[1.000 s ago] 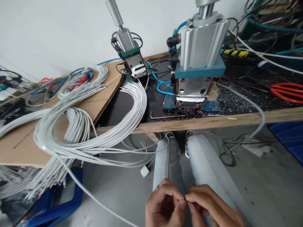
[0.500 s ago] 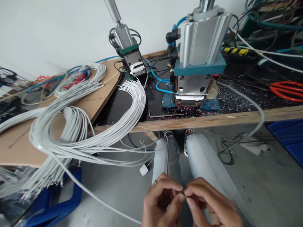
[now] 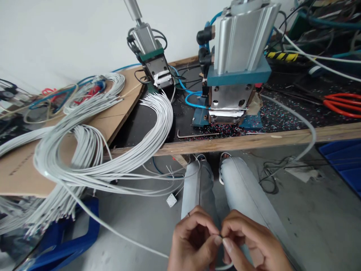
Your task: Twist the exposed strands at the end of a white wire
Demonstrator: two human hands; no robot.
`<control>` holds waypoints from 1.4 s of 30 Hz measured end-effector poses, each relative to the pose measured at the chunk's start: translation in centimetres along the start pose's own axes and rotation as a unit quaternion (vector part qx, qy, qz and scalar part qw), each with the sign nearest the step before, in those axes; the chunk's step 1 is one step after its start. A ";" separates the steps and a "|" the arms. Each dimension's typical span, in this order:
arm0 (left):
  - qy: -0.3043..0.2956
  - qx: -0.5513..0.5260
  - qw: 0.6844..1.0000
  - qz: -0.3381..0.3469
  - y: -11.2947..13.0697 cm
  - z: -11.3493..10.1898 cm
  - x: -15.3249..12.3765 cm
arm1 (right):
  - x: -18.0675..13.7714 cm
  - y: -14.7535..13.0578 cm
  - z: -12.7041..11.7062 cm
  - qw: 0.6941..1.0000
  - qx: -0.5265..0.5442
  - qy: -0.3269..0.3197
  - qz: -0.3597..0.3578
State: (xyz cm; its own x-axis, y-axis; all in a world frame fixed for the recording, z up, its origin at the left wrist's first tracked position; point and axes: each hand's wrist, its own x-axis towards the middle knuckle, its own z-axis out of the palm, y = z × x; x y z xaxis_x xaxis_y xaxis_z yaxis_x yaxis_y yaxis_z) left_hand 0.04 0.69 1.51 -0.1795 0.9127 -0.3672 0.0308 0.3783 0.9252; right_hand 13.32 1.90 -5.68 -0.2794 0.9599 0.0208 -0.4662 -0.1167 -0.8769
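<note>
Low over my lap, my left hand [image 3: 193, 242] and my right hand [image 3: 248, 244] meet fingertip to fingertip. Both pinch the thin dark end of a white cable [image 3: 113, 231] that trails away to the lower left across the floor. A big bundle of white cables [image 3: 107, 150] lies looped over the bench edge to the left. On the bench ahead stand two pneumatic machines: a small one [image 3: 152, 60] at the back and a larger one with a blue plate [image 3: 239, 71] nearer to me.
A cardboard sheet [image 3: 25, 169] covers the bench's left part. A hex key [image 3: 194, 133] lies by the wooden bench edge [image 3: 282, 137]. Orange-handled cutters [image 3: 342, 103] rest at far right. Blue bins [image 3: 344, 162] stand on the floor at right and lower left. My knees are below the bench.
My hands stay joined on the cable end, with the fingers shifting slightly. The view has tilted a little, so the bench sits marginally higher in the frame.
</note>
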 end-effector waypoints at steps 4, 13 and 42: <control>-0.109 -0.046 0.993 -0.006 -0.3 -0.8 0.3 | 0.4 -0.6 -0.8 0.985 0.097 -0.098 0.099; -0.140 -0.091 0.986 0.007 -0.8 0.0 0.3 | -0.1 0.2 0.4 0.933 0.282 -0.057 0.216; 0.080 0.166 0.976 0.116 -0.6 1.4 -1.6 | -0.7 1.5 1.0 0.902 0.375 -0.047 0.208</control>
State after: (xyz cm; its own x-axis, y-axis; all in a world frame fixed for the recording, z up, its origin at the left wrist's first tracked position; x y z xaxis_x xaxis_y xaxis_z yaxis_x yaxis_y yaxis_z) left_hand 1.69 -0.76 1.38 -0.2806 0.9538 -0.1076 0.4014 0.2184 0.8895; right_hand 11.94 0.76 -6.52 -0.6147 0.7715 -0.1639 -0.7312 -0.6353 -0.2485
